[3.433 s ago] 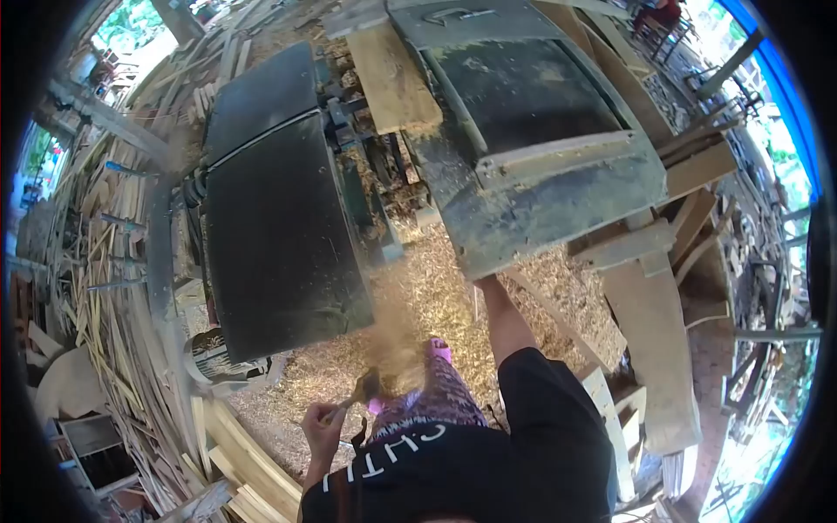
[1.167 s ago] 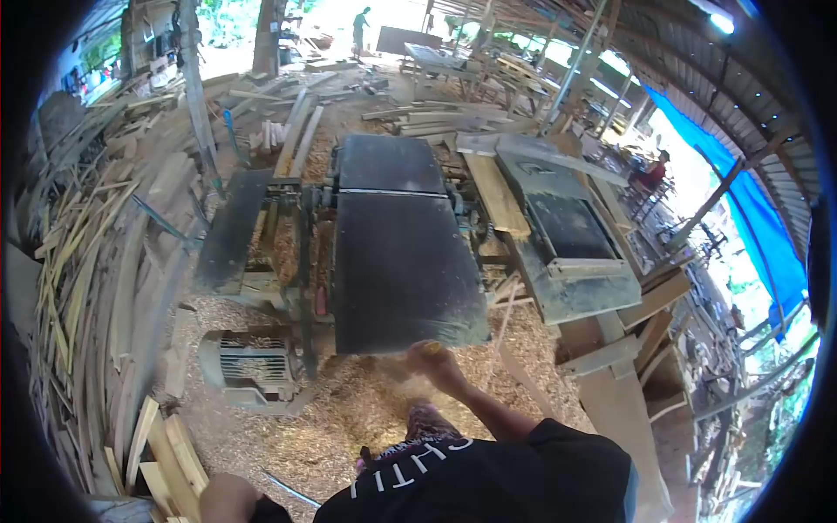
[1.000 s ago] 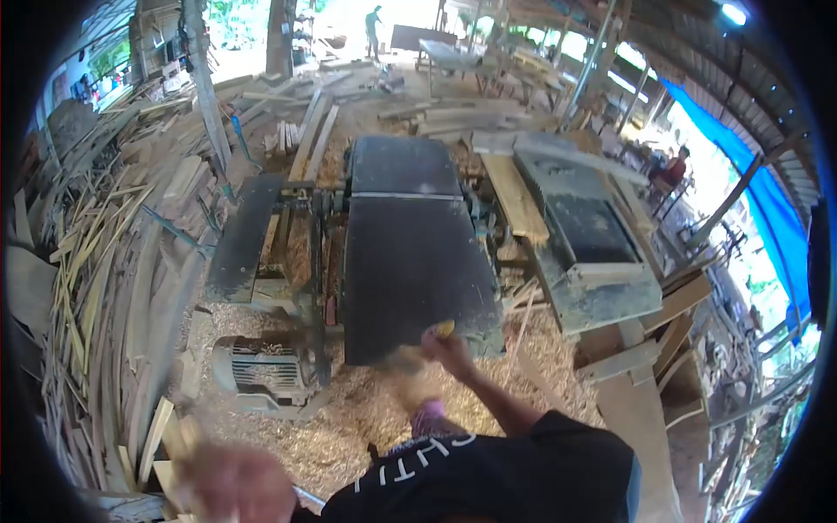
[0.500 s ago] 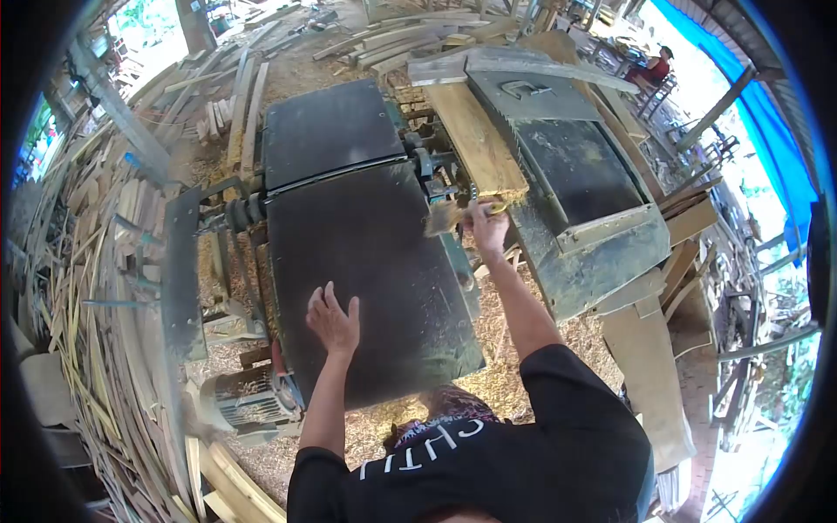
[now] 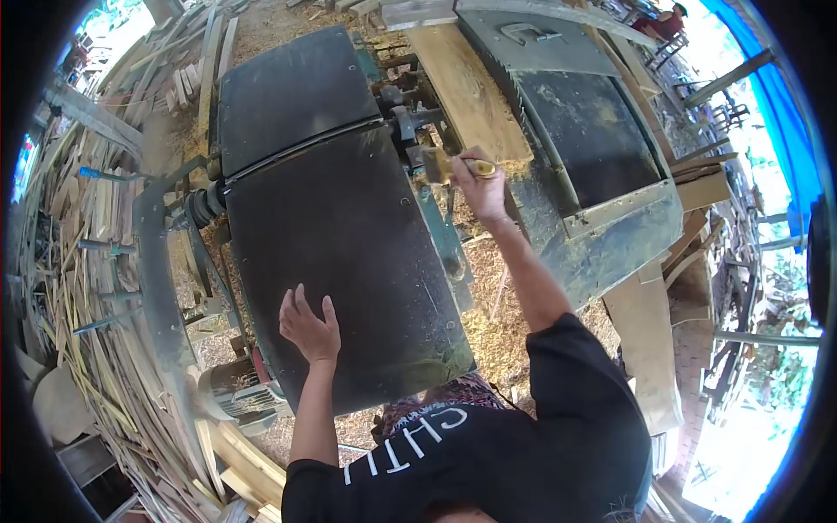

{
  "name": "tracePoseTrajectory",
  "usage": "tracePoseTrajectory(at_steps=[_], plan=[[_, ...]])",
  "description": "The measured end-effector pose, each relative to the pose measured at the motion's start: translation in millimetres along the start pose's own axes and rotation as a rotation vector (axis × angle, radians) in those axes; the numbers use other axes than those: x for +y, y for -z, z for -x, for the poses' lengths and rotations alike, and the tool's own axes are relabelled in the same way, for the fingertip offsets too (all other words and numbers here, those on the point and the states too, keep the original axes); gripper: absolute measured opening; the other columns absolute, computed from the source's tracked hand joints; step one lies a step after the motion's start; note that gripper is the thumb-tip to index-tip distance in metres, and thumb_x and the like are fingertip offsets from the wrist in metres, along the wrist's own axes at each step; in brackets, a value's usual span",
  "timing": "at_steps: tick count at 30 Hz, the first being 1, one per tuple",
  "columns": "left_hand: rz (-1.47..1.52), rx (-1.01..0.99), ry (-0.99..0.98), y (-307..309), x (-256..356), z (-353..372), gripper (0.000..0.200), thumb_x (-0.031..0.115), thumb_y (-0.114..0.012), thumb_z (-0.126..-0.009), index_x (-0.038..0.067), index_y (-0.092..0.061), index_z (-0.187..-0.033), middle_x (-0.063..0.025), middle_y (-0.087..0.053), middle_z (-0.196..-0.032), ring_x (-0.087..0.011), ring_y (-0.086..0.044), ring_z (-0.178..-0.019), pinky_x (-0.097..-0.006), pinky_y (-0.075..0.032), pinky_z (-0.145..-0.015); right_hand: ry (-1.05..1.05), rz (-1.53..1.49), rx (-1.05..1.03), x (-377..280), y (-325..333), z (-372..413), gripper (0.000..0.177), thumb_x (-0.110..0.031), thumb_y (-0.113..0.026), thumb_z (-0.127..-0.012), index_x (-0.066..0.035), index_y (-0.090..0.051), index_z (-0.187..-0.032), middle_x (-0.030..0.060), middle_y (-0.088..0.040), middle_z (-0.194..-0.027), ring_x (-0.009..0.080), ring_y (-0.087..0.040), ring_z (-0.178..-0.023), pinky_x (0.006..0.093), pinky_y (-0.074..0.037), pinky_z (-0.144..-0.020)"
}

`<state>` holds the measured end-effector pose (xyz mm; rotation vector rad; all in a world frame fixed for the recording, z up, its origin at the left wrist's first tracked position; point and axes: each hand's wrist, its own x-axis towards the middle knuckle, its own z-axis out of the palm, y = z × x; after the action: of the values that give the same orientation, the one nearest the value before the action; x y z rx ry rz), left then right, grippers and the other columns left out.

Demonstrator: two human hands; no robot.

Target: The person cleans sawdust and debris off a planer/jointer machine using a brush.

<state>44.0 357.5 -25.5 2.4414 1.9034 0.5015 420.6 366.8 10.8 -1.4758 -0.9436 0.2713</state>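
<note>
Head camera finds my right hand (image 5: 478, 190) closed around the brush (image 5: 434, 166), lying crosswise, bristles toward the black table's (image 5: 349, 235) right edge near its far corner, my left hand (image 5: 312, 335) open, farther off.

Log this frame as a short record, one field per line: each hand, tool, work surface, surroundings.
left hand: left hand open, fingers spread over the dark tabletop; contact unclear
right hand: right hand closed on a brush
tool: brush, bristles pointing left, near the tabletop's right edge
work surface: dark tabletop, two sections with a gap between
surroundings: wooden plank, motor, wood shavings on the ground
</note>
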Motion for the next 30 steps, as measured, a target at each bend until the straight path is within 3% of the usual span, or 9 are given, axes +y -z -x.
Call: tracePoseTrajectory(at_steps=[2,5,8,10,12,16,26,28,30], plan=[[-0.011,0.012,-0.01,-0.1,0.3,-1.2,0.051,0.041,-0.055,-0.09,0.014,-0.046,-0.132,-0.0104,-0.044,-0.132,-0.0286,-0.038,-0.125,-0.0451,-0.028,-0.102,0.083,0.121,0.054,21.9,-20.3,11.0,0.011,-0.01,-0.064,-0.089,-0.006,-0.058,-0.081,0.0026,-0.061,-0.067,0.0071,-0.061,-0.06,0.0236,-0.049,-0.048],[-0.003,0.026,-0.008,-1.4,-0.7,-0.3,0.051,0.041,-0.056,-0.09,0.014,-0.046,-0.131,-0.0101,-0.044,-0.131,-0.0285,-0.038,-0.125,-0.0451,-0.029,-0.101,-0.199,-0.143,0.059,29.0,-29.0,33.1,0.01,-0.009,-0.064,-0.088,-0.006,-0.057,-0.081,0.0013,-0.06,-0.063,0.0081,-0.061,-0.056,0.0235,-0.047,-0.044],[-0.005,0.024,-0.008,0.4,0.6,-0.8,0.05,0.04,-0.056,-0.089,0.014,-0.047,-0.131,-0.0098,-0.044,-0.131,-0.0283,-0.038,-0.124,-0.045,-0.029,-0.101,-0.275,0.095,-0.156,2.9,-10.4,20.2,0.009,-0.009,-0.063,-0.087,-0.006,-0.057,-0.081,0.0006,-0.059,-0.061,0.008,-0.06,-0.052,0.0233,-0.045,-0.042],[0.002,0.029,-0.013,-0.6,-0.4,0.3,0.05,0.04,-0.056,-0.089,0.014,-0.047,-0.131,-0.0099,-0.044,-0.131,-0.0282,-0.038,-0.124,-0.0451,-0.029,-0.101,-0.04,0.111,0.006,-3.5,-14.5,13.1,0.01,-0.011,-0.062,-0.086,-0.005,-0.057,-0.08,0.0017,-0.059,-0.062,0.0072,-0.059,-0.05,0.023,-0.045,-0.042],[0.002,0.046,-0.017,-1.0,-0.2,0.1,0.05,0.04,-0.057,-0.089,0.014,-0.047,-0.131,-0.01,-0.045,-0.13,-0.028,-0.039,-0.124,-0.0452,-0.029,-0.101,-0.217,-0.123,0.039,4.8,-26.7,13.2,0.012,-0.013,-0.064,-0.085,-0.005,-0.058,-0.079,0.0021,-0.059,-0.062,0.0061,-0.057,-0.051,0.024,-0.045,-0.044],[-0.023,0.049,-0.039,0.2,-0.9,-1.2,0.051,0.04,-0.055,-0.089,0.011,-0.046,-0.131,-0.0121,-0.046,-0.129,-0.0289,-0.039,-0.123,-0.0457,-0.031,-0.098,-0.024,0.393,-0.172,-8.7,-16.5,0.2,0.017,-0.016,-0.068,-0.08,-0.006,-0.055,-0.076,0.0127,-0.054,-0.063,0.0147,-0.052,-0.056,0.0331,-0.044,-0.053],[-0.008,0.003,-0.011,0.8,-2.4,-1.2,0.052,0.041,-0.055,-0.09,0.013,-0.045,-0.132,-0.0109,-0.042,-0.13,-0.0289,-0.036,-0.124,-0.0452,-0.028,-0.101,-0.063,0.279,-0.417,-14.9,3.0,-10.5,0.01,-0.015,-0.065,-0.086,-0.006,-0.061,-0.09,0.0086,-0.06,-0.068,0.0153,-0.057,-0.062,0.0329,-0.047,-0.059],[-0.007,-0.006,-0.008,1.2,-2.5,-1.5,0.052,0.041,-0.055,-0.09,0.013,-0.044,-0.132,-0.0107,-0.042,-0.13,-0.0288,-0.036,-0.124,-0.0451,-0.027,-0.101,0.211,0.414,-0.414,-38.3,6.7,-10.1,0.01,-0.014,-0.065,-0.086,-0.006,-0.061,-0.09,0.0084,-0.059,-0.07,0.0167,-0.057,-0.062,0.0339,-0.047,-0.058],[-0.023,0.018,-0.022,-1.2,-2.4,-1.3,0.054,0.04,-0.056,-0.088,0.011,-0.044,-0.132,-0.012,-0.043,-0.131,-0.0288,-0.038,-0.124,-0.0457,-0.029,-0.099,0.094,0.321,-0.415,-28.0,6.4,-6.8,0.01,-0.014,-0.064,-0.087,-0.006,-0.06,-0.09,0.0096,-0.06,-0.072,0.0197,-0.06,-0.063,0.0369,-0.047,-0.057]])
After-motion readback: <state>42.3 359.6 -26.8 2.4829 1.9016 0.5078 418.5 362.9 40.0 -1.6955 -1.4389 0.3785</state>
